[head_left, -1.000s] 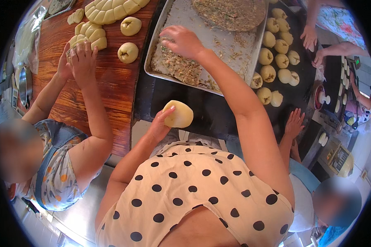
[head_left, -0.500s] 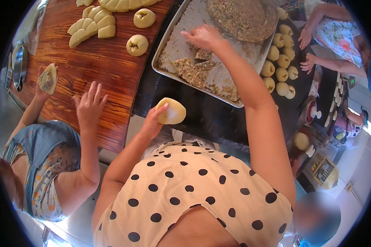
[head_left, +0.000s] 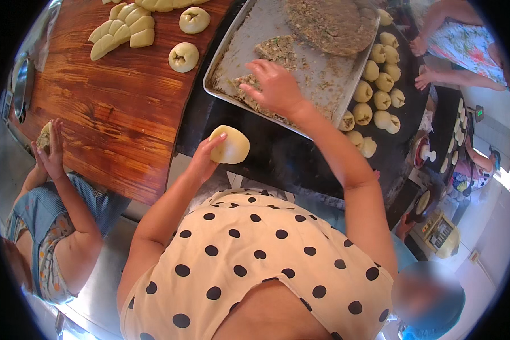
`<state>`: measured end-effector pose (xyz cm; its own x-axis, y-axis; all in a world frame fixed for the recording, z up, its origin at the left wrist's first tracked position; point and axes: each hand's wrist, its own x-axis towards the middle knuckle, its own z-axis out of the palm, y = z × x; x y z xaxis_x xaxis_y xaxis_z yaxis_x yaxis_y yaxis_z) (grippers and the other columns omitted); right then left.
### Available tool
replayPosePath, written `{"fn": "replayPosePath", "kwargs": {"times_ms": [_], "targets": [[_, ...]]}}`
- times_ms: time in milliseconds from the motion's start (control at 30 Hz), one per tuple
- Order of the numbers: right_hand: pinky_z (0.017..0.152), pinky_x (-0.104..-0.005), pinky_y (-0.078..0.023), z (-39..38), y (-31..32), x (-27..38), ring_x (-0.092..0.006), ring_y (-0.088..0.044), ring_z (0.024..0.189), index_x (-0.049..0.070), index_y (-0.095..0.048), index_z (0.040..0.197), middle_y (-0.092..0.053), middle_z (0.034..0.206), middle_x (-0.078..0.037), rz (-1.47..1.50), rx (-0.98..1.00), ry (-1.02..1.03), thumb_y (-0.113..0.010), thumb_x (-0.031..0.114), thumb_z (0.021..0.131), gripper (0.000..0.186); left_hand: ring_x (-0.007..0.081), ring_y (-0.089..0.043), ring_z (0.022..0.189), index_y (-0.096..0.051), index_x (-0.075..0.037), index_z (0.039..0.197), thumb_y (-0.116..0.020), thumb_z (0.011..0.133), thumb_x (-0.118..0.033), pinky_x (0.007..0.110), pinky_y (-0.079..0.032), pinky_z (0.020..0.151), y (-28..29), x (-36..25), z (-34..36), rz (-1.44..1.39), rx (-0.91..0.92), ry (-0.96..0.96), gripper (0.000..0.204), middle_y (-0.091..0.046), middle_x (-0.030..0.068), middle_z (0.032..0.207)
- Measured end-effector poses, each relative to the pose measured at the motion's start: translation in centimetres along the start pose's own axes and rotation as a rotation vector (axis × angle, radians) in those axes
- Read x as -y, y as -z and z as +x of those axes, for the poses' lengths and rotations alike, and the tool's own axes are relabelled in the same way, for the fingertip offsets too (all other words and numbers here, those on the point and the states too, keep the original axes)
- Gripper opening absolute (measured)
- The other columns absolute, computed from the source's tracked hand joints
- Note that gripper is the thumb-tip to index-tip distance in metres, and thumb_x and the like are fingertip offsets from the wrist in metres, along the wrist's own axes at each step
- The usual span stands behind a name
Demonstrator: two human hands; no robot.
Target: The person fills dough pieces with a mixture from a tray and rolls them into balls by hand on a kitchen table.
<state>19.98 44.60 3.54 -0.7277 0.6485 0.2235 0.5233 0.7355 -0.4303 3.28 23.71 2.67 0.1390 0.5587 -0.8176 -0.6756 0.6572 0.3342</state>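
Note:
A flat, pale yellow dough round (head_left: pixel 232 146) lies across the fingers of my left hand (head_left: pixel 201 158), pinned by the thumb, near the dark table's front edge. Over the metal tray (head_left: pixel 232 39) my right hand (head_left: pixel 277 88) reaches with thumb and fingers apart. It is right beside a chunk of minced filling (head_left: pixel 245 84), partly hidden under the hand; whether the fingertips touch it I cannot tell. Another piece of filling (head_left: pixel 276 50) sits just beyond my fingers. At the tray's far end rests a large mound of filling (head_left: pixel 328 25).
On the wooden board (head_left: pixel 113 107) are cut dough pieces (head_left: pixel 124 28) and two filled buns (head_left: pixel 183 56). Several buns (head_left: pixel 384 82) stand right of the tray. At left, a co-worker's hands (head_left: pixel 50 150) hold filled dough; another person's hands (head_left: pixel 425 76) are at the far right.
My right hand has come nearer over the tray, down to the near chunk of filling. My left hand still holds the dough round. The co-worker at left has brought both hands together around their dough.

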Motion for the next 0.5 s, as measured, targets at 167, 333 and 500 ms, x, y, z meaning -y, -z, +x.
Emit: {"fn": "replayPosePath", "kwargs": {"times_ms": [167,333,500], "targets": [[0.08,-0.0398,-0.054,3.3,-2.4,3.8,-0.0309,-0.066,0.099,0.007,-0.067,0.11,-0.065,0.11,-0.018,-0.238,0.504,-0.272,-0.069,0.037,0.081,0.042,0.0186,-0.062,0.105,-0.058,-0.005,0.119,-0.069,0.088,-0.033,0.035,-0.049,0.092,-0.7,0.1,-0.2,-0.005,0.004,-0.005,0.043,-0.063,0.0064,0.111],[0.08,-0.0401,-0.056,4.5,-5.9,3.5,-0.0285,-0.067,0.1,0.008,-0.071,0.106,-0.069,0.105,-0.016,-0.418,0.649,-0.327,-0.068,0.034,0.078,0.038,0.0186,-0.062,0.103,-0.058,-0.005,0.119,-0.069,0.088,-0.031,0.035,-0.05,0.091,-0.9,0.7,-0.5,-0.047,0.033,-0.034,0.041,-0.063,0.0065,0.111],[0.07,-0.0377,-0.055,6.3,-4.0,0.3,-0.0248,-0.07,0.083,0.003,-0.07,0.107,-0.072,0.087,-0.015,-0.042,0.586,-0.457,-0.071,0.036,0.076,0.045,0.0185,-0.062,0.104,-0.059,-0.005,0.117,-0.068,0.089,-0.03,0.035,-0.05,0.09,0.2,1.2,-1.0,-0.091,0.045,-0.082,0.039,-0.064,0.0063,0.11]]}}
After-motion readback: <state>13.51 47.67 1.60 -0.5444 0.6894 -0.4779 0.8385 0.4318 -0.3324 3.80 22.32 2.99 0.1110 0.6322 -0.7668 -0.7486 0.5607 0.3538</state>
